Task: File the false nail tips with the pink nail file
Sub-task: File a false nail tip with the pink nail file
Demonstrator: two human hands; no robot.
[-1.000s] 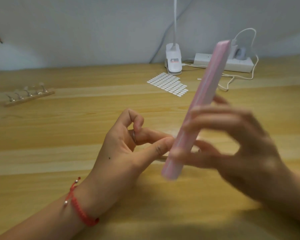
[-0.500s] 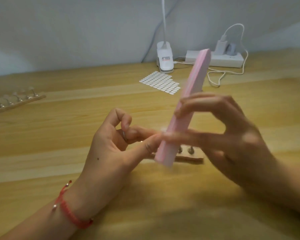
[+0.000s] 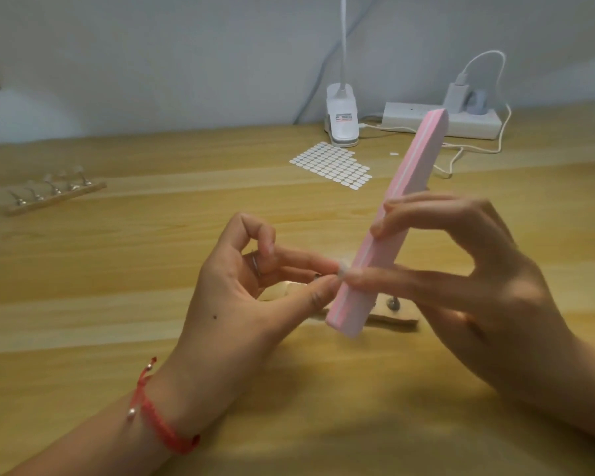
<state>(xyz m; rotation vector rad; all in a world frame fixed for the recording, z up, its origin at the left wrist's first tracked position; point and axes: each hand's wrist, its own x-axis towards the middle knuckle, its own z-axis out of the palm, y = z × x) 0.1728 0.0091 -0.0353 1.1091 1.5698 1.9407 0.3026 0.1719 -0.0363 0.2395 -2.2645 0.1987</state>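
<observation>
Filing | pink foam nail file (image 3: 416, 159) gripped by right hand (image 3: 478, 269), tilted 1 o'clock | clear nail tip (image 3: 343, 268) pinched steady by left hand (image 3: 241, 286)

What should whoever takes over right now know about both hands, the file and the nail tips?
Left hand: pinches a small, blurred false nail tip between thumb and finger.
Right hand: grips the pink nail file, which is tilted with its side against that tip.
Near holder lies on the table behind the file. Far holder, at the left, seems to carry more tips.
Done: this tip is at the file; how far it is filed, cannot tell.
Left: finish it, then any other tips.
</observation>
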